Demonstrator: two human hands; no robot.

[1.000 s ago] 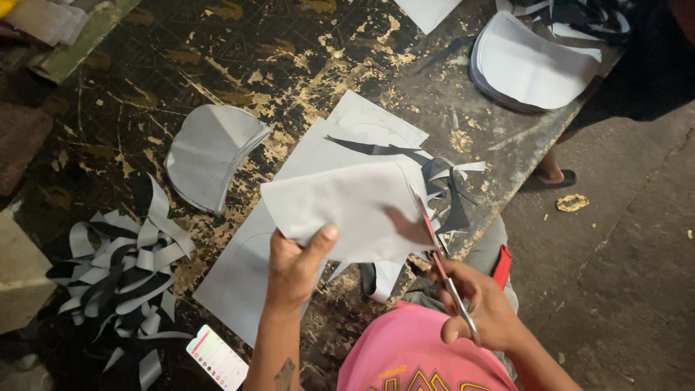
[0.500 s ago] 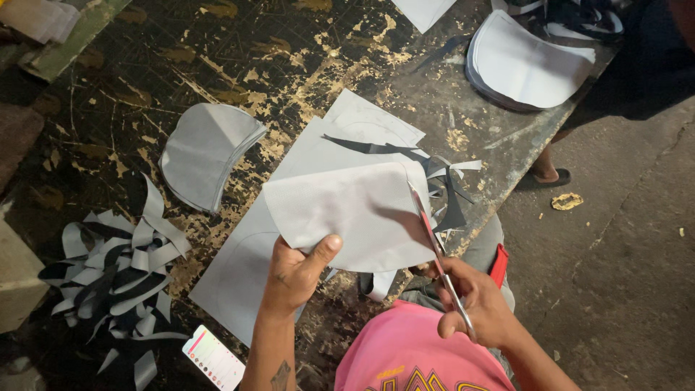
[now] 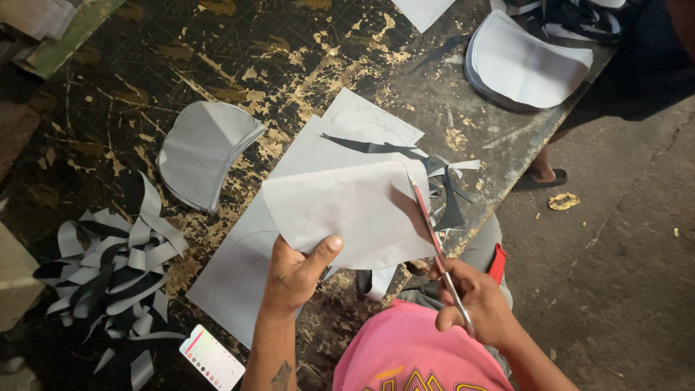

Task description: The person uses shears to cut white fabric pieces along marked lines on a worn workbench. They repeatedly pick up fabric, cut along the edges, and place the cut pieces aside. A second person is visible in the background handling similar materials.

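Hands (image 3: 297, 271) on curved grey sheet (image 3: 347, 206)

Grey sheet (image 3: 355, 206) between scissors (image 3: 434, 239) blades

One screen in view: a phone (image 3: 212, 358) lying face-up on the worn dark workbench (image 3: 239, 51), near edge, left of my left forearm. Slim rectangle, rounded corners, set at a slant. Display lit, mostly white, with a pinkish-red strip along its upper-left end and a row of small dark marks down one side; content too small to make out. It sits just right of the heap of grey and black offcut strips (image 3: 108, 268). I see no packages, labels or signs anywhere else.
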